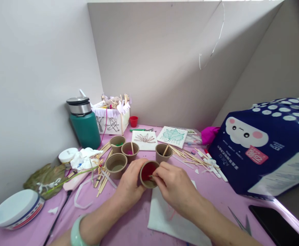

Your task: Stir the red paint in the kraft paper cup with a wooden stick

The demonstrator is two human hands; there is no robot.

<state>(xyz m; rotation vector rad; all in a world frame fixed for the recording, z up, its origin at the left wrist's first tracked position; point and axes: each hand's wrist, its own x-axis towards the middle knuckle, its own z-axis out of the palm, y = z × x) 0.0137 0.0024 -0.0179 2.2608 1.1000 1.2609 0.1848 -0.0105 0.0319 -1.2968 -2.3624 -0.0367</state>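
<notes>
My left hand (pixel 132 180) is wrapped round a brown cup (pixel 149 185), which is tilted toward me and has red liquid inside. At the cup's mouth, my right hand (pixel 172 180) pinches a small stick whose end dips into the red. Behind the held cup stand several more brown cups: one with green contents (pixel 117 147), one with magenta contents and a stick (pixel 130 156), an open one (pixel 116 171), and one with a stick (pixel 164 158). A white cloth (pixel 165 222) with faint pink marks lies under my right forearm.
A green bottle (pixel 85 126) and a decorated box (pixel 113 121) stand back left. Two drawn cards (pixel 144 146) lie behind the cups. Wooden sticks (pixel 190 158) and a large blue package (pixel 257 150) are on the right. Scissors (pixel 242 223) and a phone (pixel 275 225) sit front right, a white bowl (pixel 16 208) left.
</notes>
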